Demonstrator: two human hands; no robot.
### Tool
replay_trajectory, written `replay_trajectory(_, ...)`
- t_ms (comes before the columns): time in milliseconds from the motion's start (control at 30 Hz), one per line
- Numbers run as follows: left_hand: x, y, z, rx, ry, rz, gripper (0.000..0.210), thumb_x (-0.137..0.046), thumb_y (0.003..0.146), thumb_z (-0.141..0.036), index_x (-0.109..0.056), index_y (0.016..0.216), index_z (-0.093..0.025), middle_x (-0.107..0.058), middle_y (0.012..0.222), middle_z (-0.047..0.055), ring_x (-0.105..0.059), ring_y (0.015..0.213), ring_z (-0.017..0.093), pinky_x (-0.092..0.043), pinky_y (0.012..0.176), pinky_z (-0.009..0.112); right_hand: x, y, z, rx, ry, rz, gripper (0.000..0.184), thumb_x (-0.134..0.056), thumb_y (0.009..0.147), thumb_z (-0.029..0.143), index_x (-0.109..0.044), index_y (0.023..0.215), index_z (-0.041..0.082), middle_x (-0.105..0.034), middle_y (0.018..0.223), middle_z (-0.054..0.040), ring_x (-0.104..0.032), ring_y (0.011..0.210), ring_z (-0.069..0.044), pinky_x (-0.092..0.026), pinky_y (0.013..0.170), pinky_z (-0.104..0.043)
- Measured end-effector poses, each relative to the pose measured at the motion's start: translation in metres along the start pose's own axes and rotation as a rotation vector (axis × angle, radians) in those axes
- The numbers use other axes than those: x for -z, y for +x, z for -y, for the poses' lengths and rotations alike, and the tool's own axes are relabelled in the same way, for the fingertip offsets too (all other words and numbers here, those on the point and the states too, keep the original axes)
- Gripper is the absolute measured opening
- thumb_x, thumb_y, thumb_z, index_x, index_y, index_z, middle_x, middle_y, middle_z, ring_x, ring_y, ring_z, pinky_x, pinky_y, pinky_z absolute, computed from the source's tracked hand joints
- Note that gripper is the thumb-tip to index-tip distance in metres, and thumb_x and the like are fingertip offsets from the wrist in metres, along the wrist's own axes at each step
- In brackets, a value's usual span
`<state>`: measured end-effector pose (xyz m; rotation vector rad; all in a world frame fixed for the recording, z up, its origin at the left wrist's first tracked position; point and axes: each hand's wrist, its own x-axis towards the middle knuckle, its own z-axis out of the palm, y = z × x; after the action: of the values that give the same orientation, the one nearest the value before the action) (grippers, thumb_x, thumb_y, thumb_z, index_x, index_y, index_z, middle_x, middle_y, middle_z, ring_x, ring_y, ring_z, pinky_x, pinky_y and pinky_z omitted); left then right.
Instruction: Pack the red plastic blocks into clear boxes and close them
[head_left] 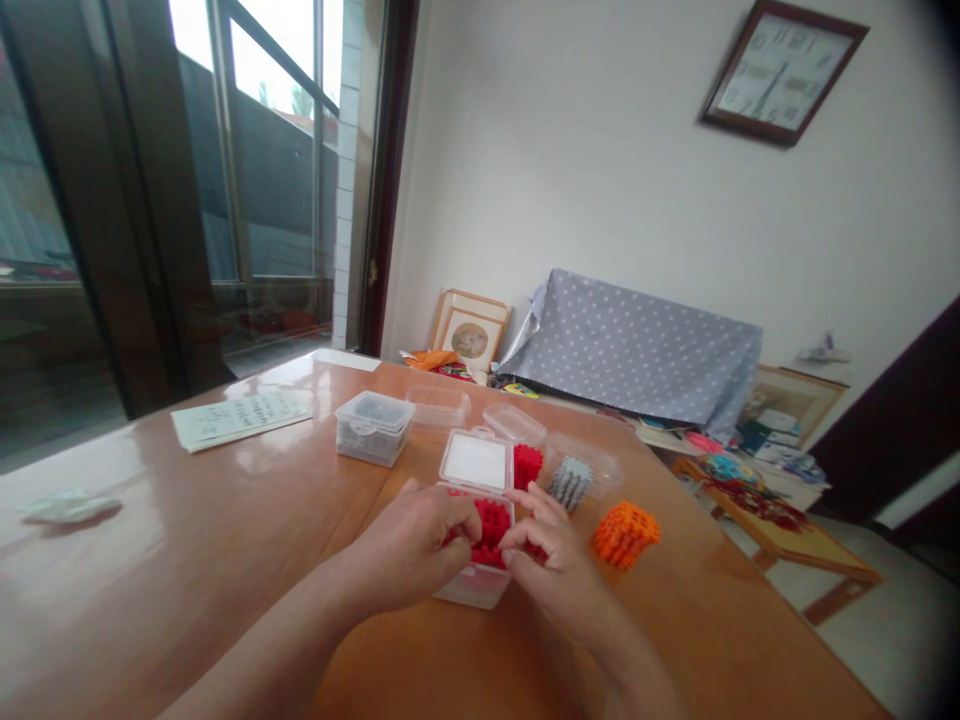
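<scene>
An open clear plastic box (474, 590) with its lid (477, 460) tipped back stands in front of me, holding red toothed plastic pieces (493, 522). Over its left side, my left hand (431, 540) is closed, fingertips curled down at the red pieces; what lies between them is hidden. At the right rim, my right hand (551, 550) has its thumb and fingers bent together, with a bit of red toothed plastic (534, 550) showing among them. Just behind the box is another red stack (528, 465). A grey stack (570, 483) and an orange stack (627, 534) sit to the right.
A lidded clear box (375, 428) stands back left, beside clear empty containers (439, 406). Written sheets (241, 418) and a crumpled white wrapper (69, 508) lie on the left of the wooden table (247, 540). A low wooden stool (817, 560) stands beyond the right edge.
</scene>
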<state>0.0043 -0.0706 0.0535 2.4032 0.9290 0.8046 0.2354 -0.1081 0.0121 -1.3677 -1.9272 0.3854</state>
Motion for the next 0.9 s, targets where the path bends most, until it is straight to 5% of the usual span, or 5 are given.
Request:
replay_trajectory(333,0.002,-0.001,-0.003,-0.018,0.124,0.086,0.023,-0.054,0.083,-0.015,-0.074,0.078,-0.026,-0.073,0.078,-0.002,-0.061,0.08,0.018,-0.032,0.079,0.033,0.006,0.0,0.008,0.052,-0.05,-0.011,0.012,-0.062,0.088,0.025,-0.074,0.085,0.027,-0.058,0.145,-0.0034,-0.029,0.148,-0.029,-0.029,0.115,-0.054)
replay_trajectory(900,0.003,-0.001,-0.006,-0.03,0.123,0.186,0.025,-0.053,0.084,-0.014,-0.074,0.079,-0.026,-0.074,0.08,-0.007,-0.06,0.076,0.013,-0.033,0.076,0.028,0.017,-0.001,0.017,-0.028,0.029,0.152,0.022,-0.055,0.091,0.021,-0.075,0.082,0.026,-0.057,0.147,-0.0015,-0.032,0.148,-0.026,-0.029,0.117,-0.052)
